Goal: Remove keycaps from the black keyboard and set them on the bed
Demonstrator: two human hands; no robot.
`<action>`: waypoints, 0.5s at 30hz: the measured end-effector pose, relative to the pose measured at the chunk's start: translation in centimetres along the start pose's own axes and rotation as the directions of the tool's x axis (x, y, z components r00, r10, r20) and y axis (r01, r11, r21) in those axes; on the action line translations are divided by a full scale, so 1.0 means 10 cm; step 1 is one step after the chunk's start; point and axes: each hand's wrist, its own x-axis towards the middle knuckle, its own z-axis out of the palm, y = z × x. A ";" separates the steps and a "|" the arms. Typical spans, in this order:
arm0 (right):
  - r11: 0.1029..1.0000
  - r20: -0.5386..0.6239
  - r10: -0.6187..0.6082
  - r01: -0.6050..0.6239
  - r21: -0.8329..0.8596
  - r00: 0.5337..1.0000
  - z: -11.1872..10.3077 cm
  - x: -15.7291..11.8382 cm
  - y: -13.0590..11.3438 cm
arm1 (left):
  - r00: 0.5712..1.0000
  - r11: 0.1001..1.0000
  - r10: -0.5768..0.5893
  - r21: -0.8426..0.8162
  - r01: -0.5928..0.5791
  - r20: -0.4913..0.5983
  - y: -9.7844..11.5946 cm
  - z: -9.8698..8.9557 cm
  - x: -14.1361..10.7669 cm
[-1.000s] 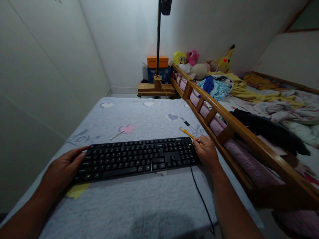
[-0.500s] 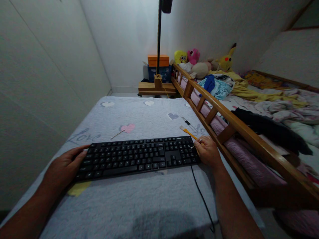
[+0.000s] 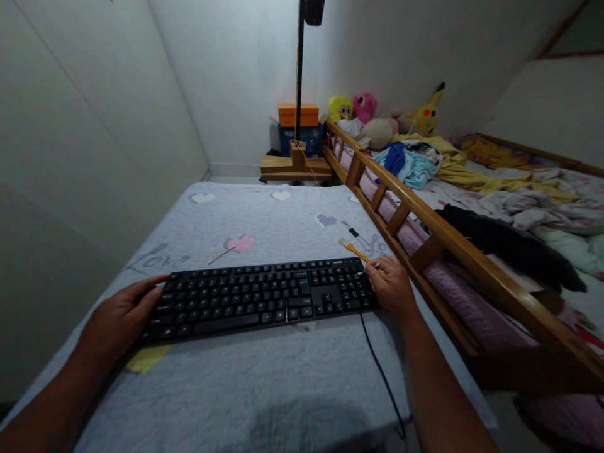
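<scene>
A black keyboard (image 3: 264,296) lies on the cloth-covered surface, slightly slanted. My left hand (image 3: 120,318) grips its left end, with the thumb along the side; some fingers are hidden. At the number pad, my right hand (image 3: 392,284) pinches a cotton swab (image 3: 362,273), whose white tip is over the keys near the upper right corner. Contact between tip and keys is too small to make out. Just beyond that hand lies a brush with a yellow handle (image 3: 355,249). Behind it rests a thin wire tool with a black grip (image 3: 353,232). Another cotton swab (image 3: 221,255) lies behind the keyboard.
The keyboard's black cable (image 3: 380,358) runs toward me over the pale blue cloth (image 3: 264,390). A wooden bed rail (image 3: 425,229) borders the right side, with clothes and plush toys beyond. At the back, a post on a wooden base (image 3: 283,167) stands before boxes.
The swab in my right hand has shifted slightly, its tip now a little farther up the number pad. My left hand and the keyboard stay put.
</scene>
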 end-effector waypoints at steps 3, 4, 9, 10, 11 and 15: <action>1.000 0.024 -0.009 0.008 0.009 1.000 -0.02 -0.01 0.00 | 1.000 1.000 0.002 -0.009 -0.002 -0.002 -0.01 0.00 0.01; 1.000 0.034 -0.011 0.011 0.011 0.999 -0.03 -0.01 0.00 | 1.000 1.000 0.008 -0.007 -0.008 -0.005 -0.02 0.00 0.01; 0.999 0.059 -0.025 0.024 0.029 0.998 -0.06 -0.01 0.02 | 1.000 1.000 0.012 0.000 -0.012 -0.001 -0.03 0.01 0.02; 0.999 0.058 -0.029 0.027 0.034 0.998 -0.06 -0.01 0.02 | 1.000 1.000 0.012 0.000 -0.012 -0.002 -0.04 0.01 0.02; 0.999 0.054 -0.032 0.030 0.037 0.998 -0.06 -0.01 0.02 | 1.000 1.000 0.015 0.000 -0.015 -0.001 -0.04 0.01 0.02; 0.998 0.039 -0.030 0.028 0.054 0.999 -0.06 -0.01 0.02 | 1.000 1.000 0.002 -0.001 -0.002 -0.005 -0.06 0.03 0.02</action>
